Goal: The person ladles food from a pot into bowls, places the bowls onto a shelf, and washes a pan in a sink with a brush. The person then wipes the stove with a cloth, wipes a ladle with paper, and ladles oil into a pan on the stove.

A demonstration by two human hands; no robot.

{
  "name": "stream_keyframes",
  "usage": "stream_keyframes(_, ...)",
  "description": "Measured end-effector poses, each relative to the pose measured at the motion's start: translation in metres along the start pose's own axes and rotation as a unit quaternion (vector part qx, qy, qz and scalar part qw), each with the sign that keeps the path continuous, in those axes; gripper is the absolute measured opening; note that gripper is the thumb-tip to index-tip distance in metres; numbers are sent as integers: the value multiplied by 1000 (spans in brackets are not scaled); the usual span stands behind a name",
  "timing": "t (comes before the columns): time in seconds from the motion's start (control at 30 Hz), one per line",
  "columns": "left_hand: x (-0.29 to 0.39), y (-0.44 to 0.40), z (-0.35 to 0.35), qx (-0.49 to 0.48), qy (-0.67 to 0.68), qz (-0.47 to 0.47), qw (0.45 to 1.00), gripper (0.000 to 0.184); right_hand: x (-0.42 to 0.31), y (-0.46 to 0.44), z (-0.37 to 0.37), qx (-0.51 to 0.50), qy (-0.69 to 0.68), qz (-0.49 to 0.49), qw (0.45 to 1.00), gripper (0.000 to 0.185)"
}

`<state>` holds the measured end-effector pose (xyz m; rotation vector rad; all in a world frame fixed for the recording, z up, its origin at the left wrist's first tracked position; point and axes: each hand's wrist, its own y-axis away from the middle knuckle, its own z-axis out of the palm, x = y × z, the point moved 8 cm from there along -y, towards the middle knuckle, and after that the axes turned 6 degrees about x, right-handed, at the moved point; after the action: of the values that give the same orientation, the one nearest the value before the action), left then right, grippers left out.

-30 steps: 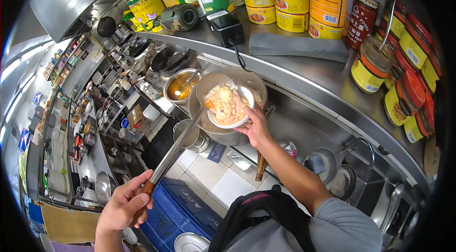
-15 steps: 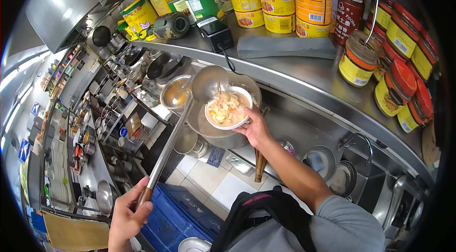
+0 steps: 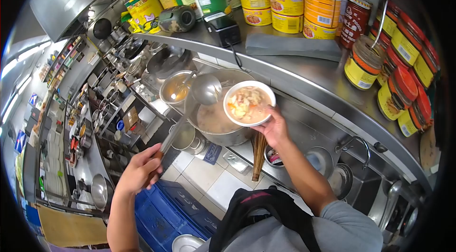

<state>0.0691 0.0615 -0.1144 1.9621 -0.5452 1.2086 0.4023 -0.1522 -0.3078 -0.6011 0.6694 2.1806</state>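
In my left hand is the wooden end of a long ladle, its emptied metal scoop hanging over the left part of a large pot. Cloudy liquid fills the pot. My right hand grips the lower right rim of a white bowl, which holds pale chunky food with orange bits in broth. The bowl is above the pot's right side, apart from the scoop. A bundled bamboo brush lies just below my right hand.
A steel shelf with yellow cans, jars and a black device runs across the top. A bowl of amber liquid stands left of the pot. Right are a sink and tap; below sits a blue crate.
The ladle has tipped out over the bowl and drawn back left, its scoop now empty. My right hand has moved the filled bowl to the right, away from the scoop.
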Motion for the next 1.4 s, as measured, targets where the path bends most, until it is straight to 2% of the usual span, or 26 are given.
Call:
stream_keyframes(0.03,-7,-13,8,-18,-67,-5,998,60,-4,0,-7,3,-3,-2,1000,64)
stream_keyframes(0.07,-11,-27,12,-15,-61,-7,998,60,-14,7,-8,22,8,-14,1000,62)
stream_keyframes(0.13,-22,-51,25,-47,-154,-17,987,55,-26,16,-12,26,14,-27,999,60)
stream_keyframes(0.27,-36,-90,42,-108,-180,-36,977,56,-43,25,-32,55,22,-50,997,54)
stream_keyframes(0.43,-39,-111,49,-125,-191,-82,970,53,-53,31,-50,91,31,-60,994,52)
stream_keyframes(0.63,-40,-116,49,-137,-104,-120,978,49,-53,35,-54,98,38,-60,993,52)
stream_keyframes(0.93,-45,-94,23,-124,49,-138,981,54,-43,29,-48,76,31,-56,995,48)
stream_keyframes(1.17,-3,-26,-2,-126,121,-98,980,57,-25,15,-39,54,30,-54,997,51)
stream_keyframes(1.27,28,11,-17,-92,141,-66,983,56,-11,13,-25,26,34,-21,999,65)
stream_keyframes(1.4,49,40,-23,-100,161,-26,981,55,9,3,-10,10,28,7,1000,60)
